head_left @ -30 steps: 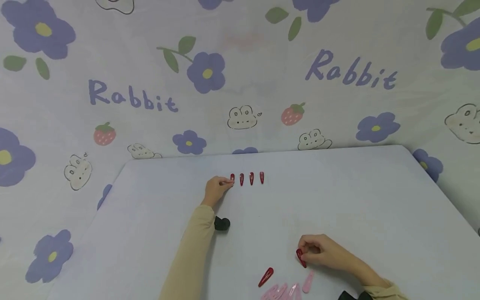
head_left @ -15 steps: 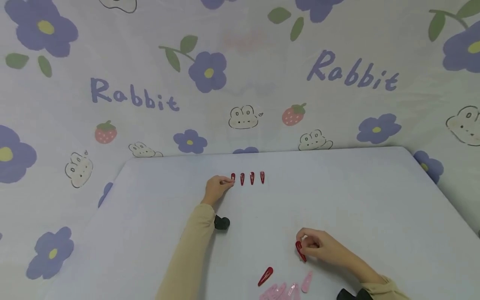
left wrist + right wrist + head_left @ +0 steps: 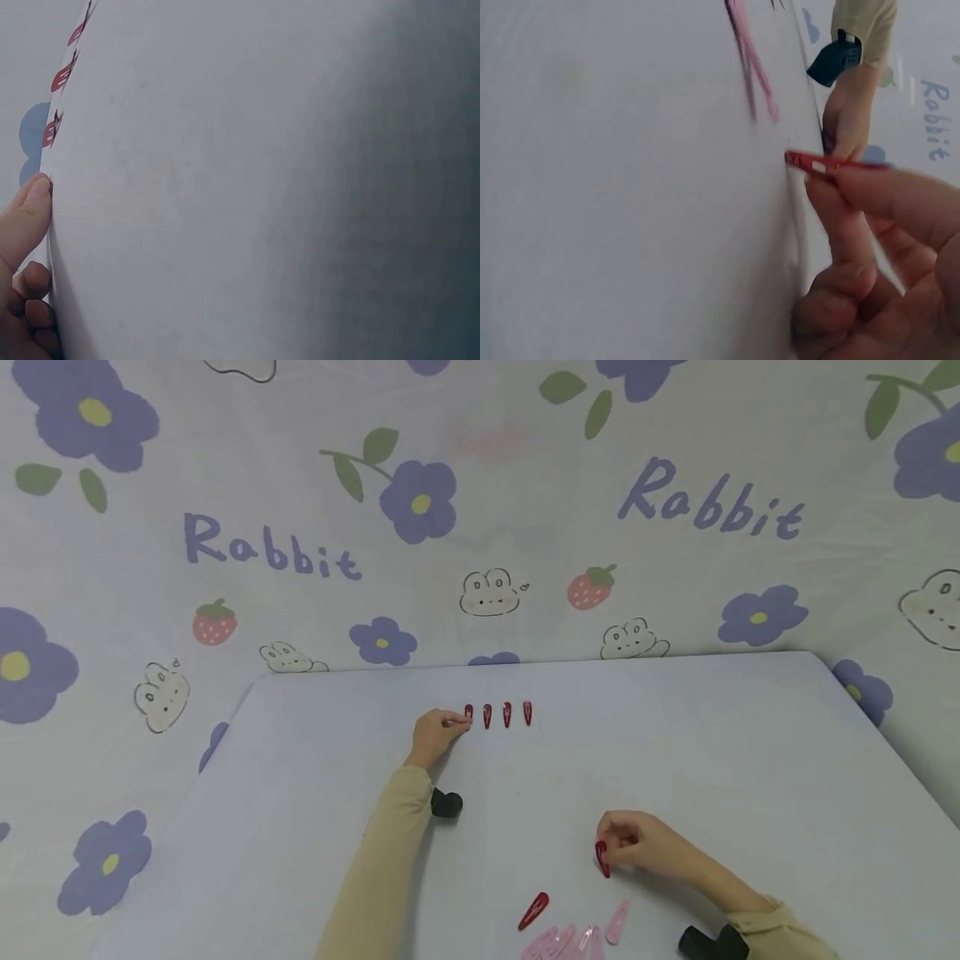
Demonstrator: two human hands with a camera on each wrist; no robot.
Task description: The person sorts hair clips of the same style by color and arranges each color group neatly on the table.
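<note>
Near the far side of the white table, my left hand [image 3: 435,737] pinches the lower end of the leftmost red hair clip [image 3: 468,711]. To its right stand more red snap clips in a row: one beside it [image 3: 487,716], then another [image 3: 507,714], then the last clip [image 3: 527,712]. In the left wrist view, the thumb [image 3: 31,202] covers the held clip. My right hand [image 3: 648,843] holds another red hair clip [image 3: 815,163] between thumb and fingertips, close over the table at front right.
A loose red clip [image 3: 533,911] lies at the front. Beside it is a cluster of several pink hair clips [image 3: 557,946], with one pink clip [image 3: 617,922] apart to the right. A printed rabbit-and-flower cloth [image 3: 525,510] hangs behind the table [image 3: 322,760].
My right hand has moved slightly away from the front edge with its red clip, which now stands more upright. The left hand stays at the leftmost clip in the row.
</note>
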